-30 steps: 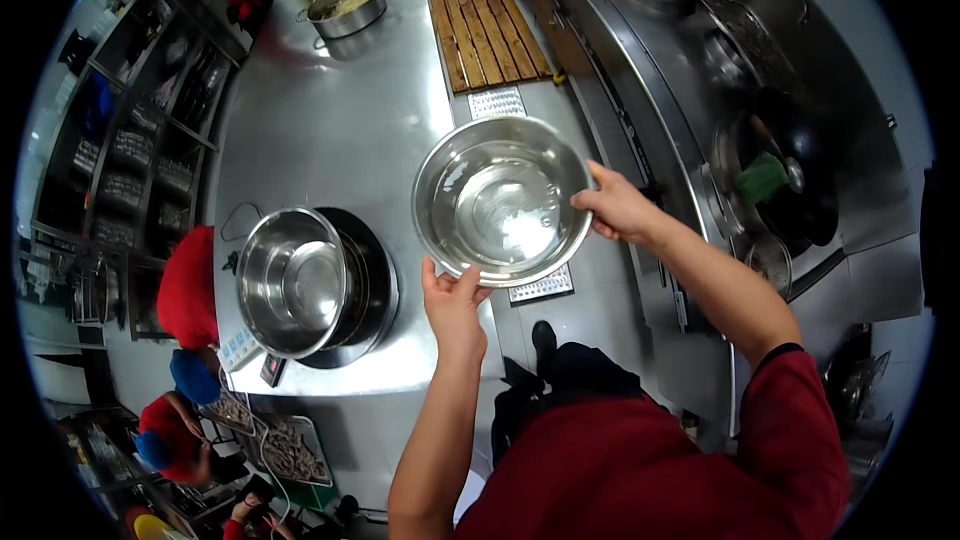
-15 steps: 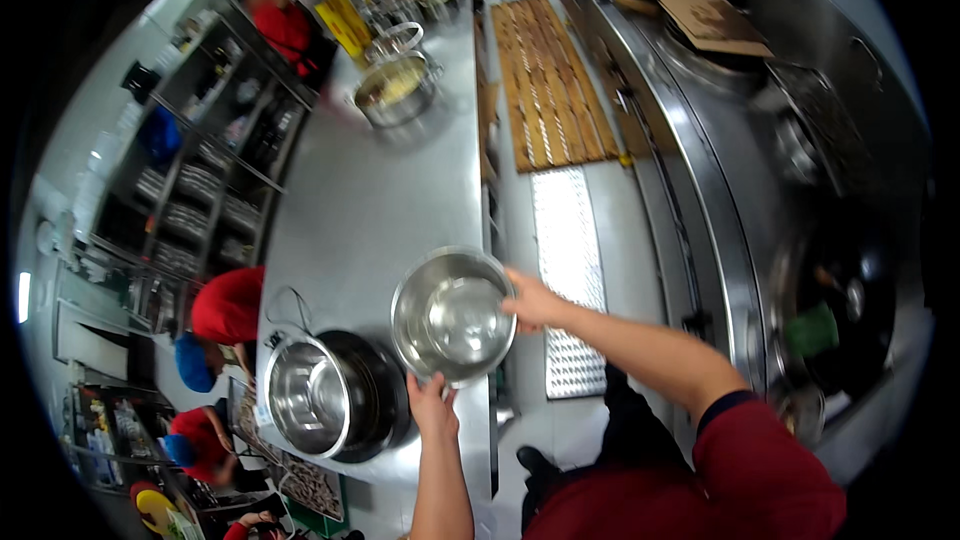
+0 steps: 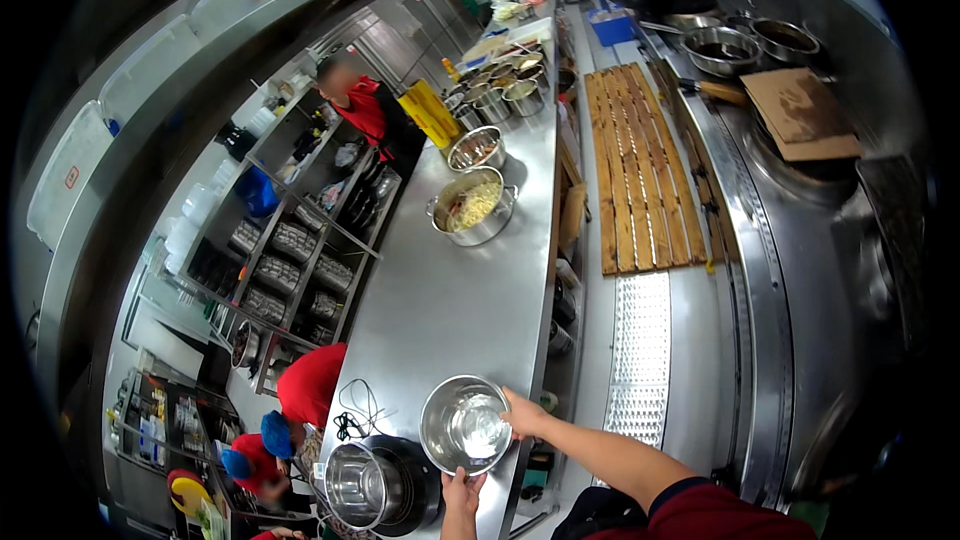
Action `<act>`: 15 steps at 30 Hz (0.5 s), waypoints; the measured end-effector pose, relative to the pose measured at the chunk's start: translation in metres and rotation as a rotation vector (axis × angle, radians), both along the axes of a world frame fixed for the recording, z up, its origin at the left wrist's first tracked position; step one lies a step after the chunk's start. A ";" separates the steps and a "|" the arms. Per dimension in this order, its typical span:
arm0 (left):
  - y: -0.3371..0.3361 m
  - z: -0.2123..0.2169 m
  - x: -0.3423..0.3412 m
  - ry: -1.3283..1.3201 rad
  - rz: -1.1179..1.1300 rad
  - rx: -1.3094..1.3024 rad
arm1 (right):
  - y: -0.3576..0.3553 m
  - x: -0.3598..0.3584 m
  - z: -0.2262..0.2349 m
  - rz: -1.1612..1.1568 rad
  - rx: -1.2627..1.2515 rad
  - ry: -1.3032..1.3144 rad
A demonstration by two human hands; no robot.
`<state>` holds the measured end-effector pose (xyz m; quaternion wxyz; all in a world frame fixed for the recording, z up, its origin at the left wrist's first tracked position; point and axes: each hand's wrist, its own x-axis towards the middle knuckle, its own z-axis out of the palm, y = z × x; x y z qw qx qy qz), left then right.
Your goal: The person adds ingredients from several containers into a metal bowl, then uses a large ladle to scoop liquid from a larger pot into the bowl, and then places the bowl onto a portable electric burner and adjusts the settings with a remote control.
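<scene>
Both my hands hold a shiny steel basin [image 3: 450, 440], tilted with its mouth toward me, above the near end of the steel counter. My left hand [image 3: 464, 490] grips its lower rim, fingers closed round the edge. My right hand [image 3: 522, 414] is closed on the right rim. Just left of the basin, a second steel pot [image 3: 350, 500] stands on a black round-topped cooker [image 3: 425, 500], partly hidden behind the basin. A dark cable [image 3: 357, 422] lies coiled on the counter behind the cooker.
Farther along the counter [image 3: 430, 305] stand a two-handled pot of pale yellow shreds [image 3: 472, 208] and several containers. Right lie wooden slats [image 3: 645, 175] beside a stove range with cardboard [image 3: 800, 110] on it. Co-workers in red [image 3: 310, 387] are at the left.
The view has tilted up, so more of the far kitchen shows and the basin sits lower in the picture. Both hands keep hold of the basin.
</scene>
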<state>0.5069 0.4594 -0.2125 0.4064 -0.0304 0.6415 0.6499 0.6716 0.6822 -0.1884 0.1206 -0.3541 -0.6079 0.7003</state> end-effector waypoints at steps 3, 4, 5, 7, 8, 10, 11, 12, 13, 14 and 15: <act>0.015 0.002 0.010 0.034 0.121 0.030 | 0.016 -0.016 -0.004 0.056 -0.049 0.052; 0.020 -0.002 0.013 0.001 0.198 0.033 | 0.021 -0.019 0.002 0.081 -0.058 0.055; 0.025 -0.005 0.014 0.007 0.253 0.062 | 0.029 -0.020 0.008 0.135 -0.105 0.090; 0.045 0.000 0.017 0.109 0.210 0.060 | 0.055 -0.031 0.009 0.206 -0.138 0.115; 0.041 0.001 0.022 0.782 -0.203 -0.243 | 0.067 -0.034 0.012 0.276 -0.134 0.131; 0.066 0.018 0.015 1.161 -0.727 -1.092 | 0.099 -0.045 0.020 0.386 0.036 0.039; 0.072 0.017 0.020 1.116 -0.628 -1.044 | 0.118 -0.051 0.020 0.403 0.142 0.028; 0.077 0.017 0.022 0.916 -0.361 -0.793 | 0.137 -0.057 0.022 0.417 0.248 0.022; 0.084 0.023 0.031 0.538 0.004 -0.388 | 0.159 -0.055 0.025 0.375 0.207 0.081; 0.100 0.030 0.028 0.265 0.288 -0.107 | 0.191 -0.061 0.031 0.326 0.184 0.150; 0.108 0.033 0.030 0.178 0.399 -0.032 | 0.221 -0.059 0.046 0.301 0.104 0.176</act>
